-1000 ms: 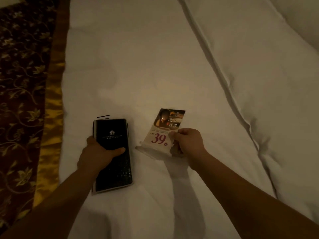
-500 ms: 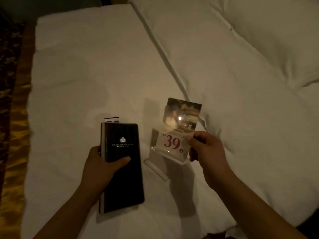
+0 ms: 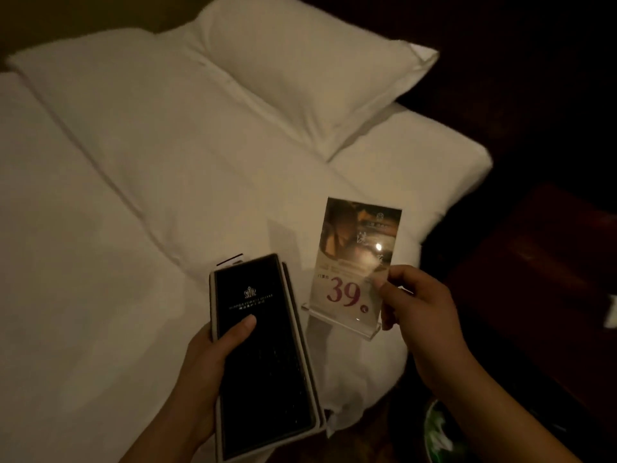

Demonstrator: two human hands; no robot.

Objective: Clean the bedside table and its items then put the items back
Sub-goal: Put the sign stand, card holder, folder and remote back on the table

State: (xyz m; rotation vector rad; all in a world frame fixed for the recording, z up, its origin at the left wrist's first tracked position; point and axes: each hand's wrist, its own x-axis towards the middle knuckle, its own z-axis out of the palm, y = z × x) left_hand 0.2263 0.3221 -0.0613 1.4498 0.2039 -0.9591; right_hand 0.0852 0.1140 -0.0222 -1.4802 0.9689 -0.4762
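A long black folder [image 3: 263, 355] with a small crest on its cover is held above the white bed [image 3: 100, 262]. My left hand [image 3: 207, 372] grips its left edge from below, thumb on the cover. To its right, a clear acrylic sign stand [image 3: 354, 265] with a card reading "39" is lifted upright off the bed. My right hand [image 3: 420, 305] pinches the stand's right edge. The dark wooden bedside table [image 3: 541, 269] lies at the right, dim and only partly visible.
A white pillow [image 3: 300, 71] lies at the head of the bed, on the folded duvet. Something green and white [image 3: 437, 426] shows low beside the bed, too dark to identify. A pale object [image 3: 611, 312] sits at the right edge.
Both hands have lifted the folder and the sign stand off the bed and carried them right. My view has swung right, bringing the pillow and the dark bedside table into sight.
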